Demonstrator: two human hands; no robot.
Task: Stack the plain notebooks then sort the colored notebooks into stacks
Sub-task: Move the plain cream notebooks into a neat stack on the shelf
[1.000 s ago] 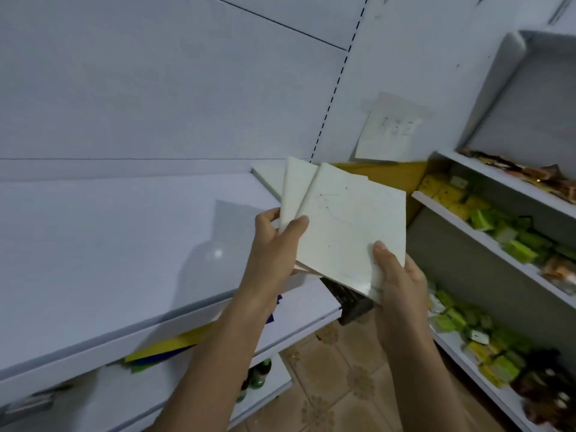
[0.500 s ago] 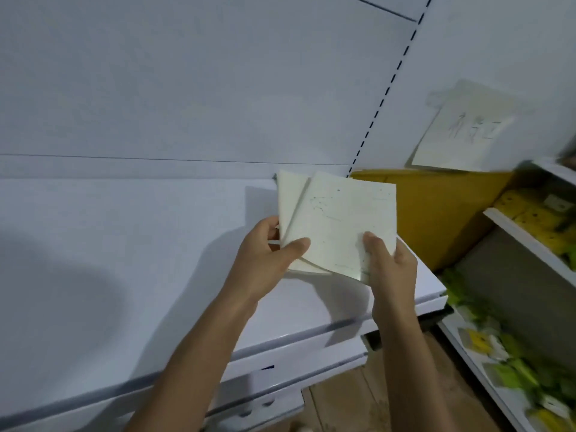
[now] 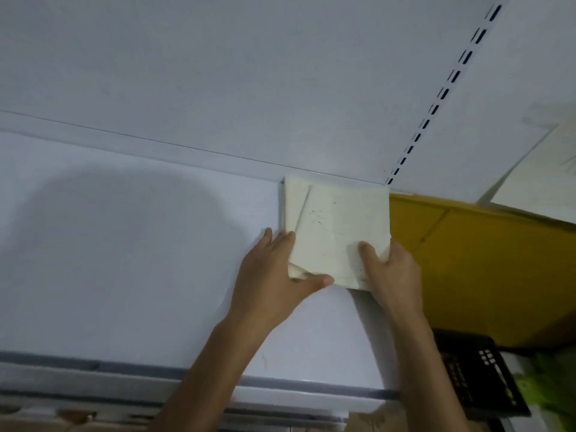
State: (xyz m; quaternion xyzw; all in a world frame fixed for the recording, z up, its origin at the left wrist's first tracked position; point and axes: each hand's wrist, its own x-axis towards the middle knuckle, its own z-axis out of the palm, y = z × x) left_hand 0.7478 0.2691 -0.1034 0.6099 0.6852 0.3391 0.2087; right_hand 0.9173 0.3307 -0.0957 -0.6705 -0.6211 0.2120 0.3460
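Note:
A small pile of plain cream notebooks (image 3: 336, 226) lies at the back right corner of the white shelf (image 3: 140, 260), against the back wall. The top one carries faint ink marks and sits slightly askew over the one beneath. My left hand (image 3: 274, 275) holds the pile's near left corner, thumb along its front edge and fingers at its left side. My right hand (image 3: 389, 269) grips the near right corner, thumb on top of the cover. No colored notebooks show.
A yellow cardboard box (image 3: 467, 260) stands right of the shelf end. A black plastic crate (image 3: 477, 375) sits below it, with green packets at the lower right. A paper sheet (image 3: 548, 176) hangs on the wall at right. The slotted shelf upright (image 3: 442, 95) runs up the wall.
Both hands carried the notebooks forward and down from the air onto the shelf's back right corner. The view has swung closer to the shelf.

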